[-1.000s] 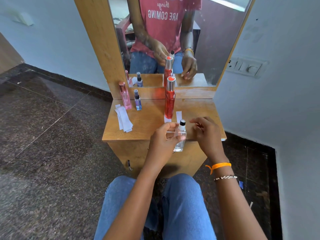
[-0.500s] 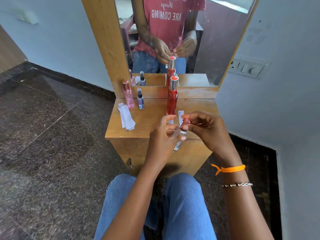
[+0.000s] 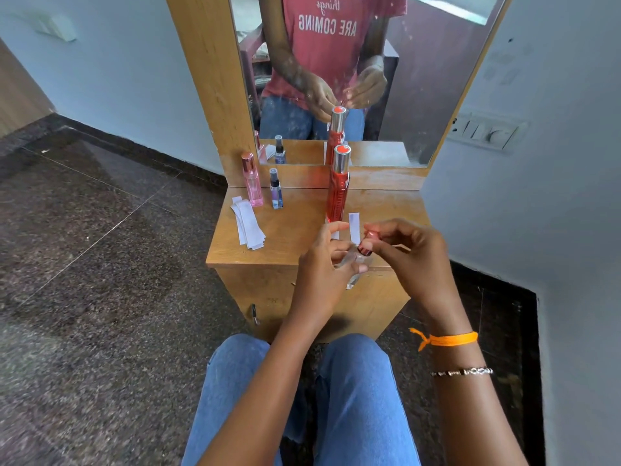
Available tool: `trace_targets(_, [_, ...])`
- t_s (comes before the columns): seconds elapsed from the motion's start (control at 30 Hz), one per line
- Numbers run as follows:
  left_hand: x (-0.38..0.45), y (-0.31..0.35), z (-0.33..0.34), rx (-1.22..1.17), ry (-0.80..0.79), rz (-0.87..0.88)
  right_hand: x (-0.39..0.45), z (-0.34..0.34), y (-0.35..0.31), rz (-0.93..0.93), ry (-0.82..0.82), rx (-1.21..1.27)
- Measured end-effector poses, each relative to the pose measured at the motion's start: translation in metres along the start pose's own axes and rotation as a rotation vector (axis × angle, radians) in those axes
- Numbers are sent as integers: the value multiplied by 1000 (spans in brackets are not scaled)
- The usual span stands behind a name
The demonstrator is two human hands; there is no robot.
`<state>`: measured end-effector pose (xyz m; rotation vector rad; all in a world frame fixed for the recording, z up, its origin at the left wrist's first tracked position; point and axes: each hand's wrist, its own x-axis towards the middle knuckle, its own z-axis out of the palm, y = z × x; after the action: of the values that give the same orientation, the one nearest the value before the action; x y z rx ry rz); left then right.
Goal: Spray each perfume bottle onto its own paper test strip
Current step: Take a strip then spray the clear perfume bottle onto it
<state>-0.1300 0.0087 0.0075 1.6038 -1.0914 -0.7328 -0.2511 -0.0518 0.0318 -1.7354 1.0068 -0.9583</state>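
My left hand [image 3: 321, 280] grips a small clear glass perfume bottle [image 3: 353, 264], tilted, over the table's front edge. My right hand [image 3: 408, 253] pinches the bottle's dark cap [image 3: 365, 248] at its top with fingertips. A tall red bottle [image 3: 337, 183] with a silver cap stands upright just behind my hands. One white paper strip [image 3: 354, 226] lies flat beside the red bottle's base. At the back left stand a pink bottle [image 3: 252, 181] and a small blue spray bottle [image 3: 276, 191]. A pile of white paper strips [image 3: 248, 227] lies in front of them.
The small wooden dressing table [image 3: 285, 230] has a mirror [image 3: 420, 79] at its back that reflects the bottles and hands. A white wall with a switch plate [image 3: 487, 131] is close on the right. My knees in blue jeans sit below the table front.
My right hand came from the table surface up to the clear bottle's cap and now pinches it. My left hand has tilted the bottle and raised it slightly.
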Motion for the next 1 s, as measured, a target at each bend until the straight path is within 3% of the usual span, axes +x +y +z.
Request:
trace_targets(0.1, [1,2,3,-39,-3,3,4,5,-2,-23,48,-53])
trace_targets(0.23, [6,0,0,-105,6,-20,-9,4,9,17,-76,54])
trace_targets(0.37, [7,-5,-3,-186,6,-38,-22,11,25,34,-155,-32])
trace_targets(0.73, [14,-11,-10,-176,48,-39,34,10,36,-37,127,-128])
trace_targets(1.0, [17,-21,-18,-171,99,-67,83,26,50,-56,100,-204])
